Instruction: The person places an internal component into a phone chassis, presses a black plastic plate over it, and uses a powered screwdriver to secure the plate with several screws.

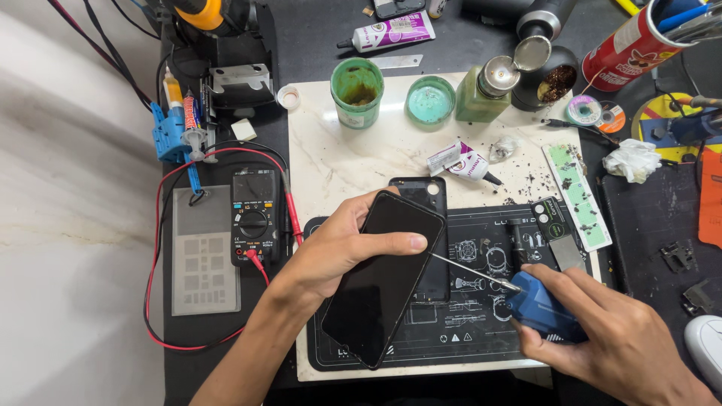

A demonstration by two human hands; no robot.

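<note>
1. The left hand holds a black smartphone from underneath, with the thumb laid across its upper face and the fingers hidden behind it. The phone is tilted up off the mat, its right edge turned toward the tool, which I judge gives the tip easy access to the side seam.

2. The right hand is closed around the blue handle of a precision screwdriver. Its thin metal shaft runs up and left, and the tip meets the phone's right edge just below the thumb.

3. The phone's glass is dark, glossy and smooth, with rounded corners. The tool's handle looks like matte plastic and the shaft is bright steel.

4. Behind the phone a second dark slab, seemingly a back cover with a camera cut-out, lies flat on the black work mat, which is printed with white diagrams. The mat rests on a pale marbled board, stained and dotted with debris, on the dark table.

5. Along the board's far edge stand a green jar, a shallow teal dish and a green pump bottle, all within reach. A crumpled glue tube lies nearer the middle.

6. To the left sit a black multimeter with red leads and a grey metal stencil plate.
</note>
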